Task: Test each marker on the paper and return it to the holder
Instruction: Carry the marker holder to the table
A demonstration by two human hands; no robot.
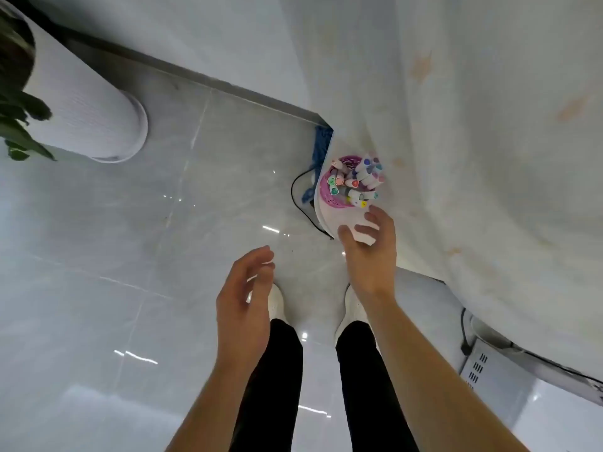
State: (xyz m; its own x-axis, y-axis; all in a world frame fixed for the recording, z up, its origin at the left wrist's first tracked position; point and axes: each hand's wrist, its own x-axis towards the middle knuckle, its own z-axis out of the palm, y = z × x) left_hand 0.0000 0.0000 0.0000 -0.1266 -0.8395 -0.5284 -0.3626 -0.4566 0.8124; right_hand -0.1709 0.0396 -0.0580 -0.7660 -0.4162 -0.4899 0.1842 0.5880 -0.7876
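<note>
While the tiled floor (163,223) fills most of the view, the work sits on the cloth (489,158) draped over a table to the right, which has a few faint orange stains. A white ribbed pot (88,115) with a plant stands well apart at far left. A vented box (489,380) sits low at right.

The person stands at the table's corner, looking down past both arms to white shoes (275,305). The left hand (243,305) hangs in the air over the floor, its fingers loosely curved, and it holds nothing. The right hand (368,252) reaches to the corner with its fingers spread and lightly bent. Its thumb is at the near edge of the paper (339,216) and its fingertips are over or on the sheet. I cannot tell whether it has pinched the sheet. It has no marker.

The paper lies at the very corner and looks to curl over the edge. On it stands the pink holder (332,199), just beyond the right fingertips. The markers (359,181) are bunched inside, and those that show are capped. A thin black cable (300,203) loops on the floor beside the corner.

By my reading, testing is not under way. No marker is out, and the part of the sheet that shows has no strokes. How many have been tested cannot be told. It may be that every marker is left to do.
</note>
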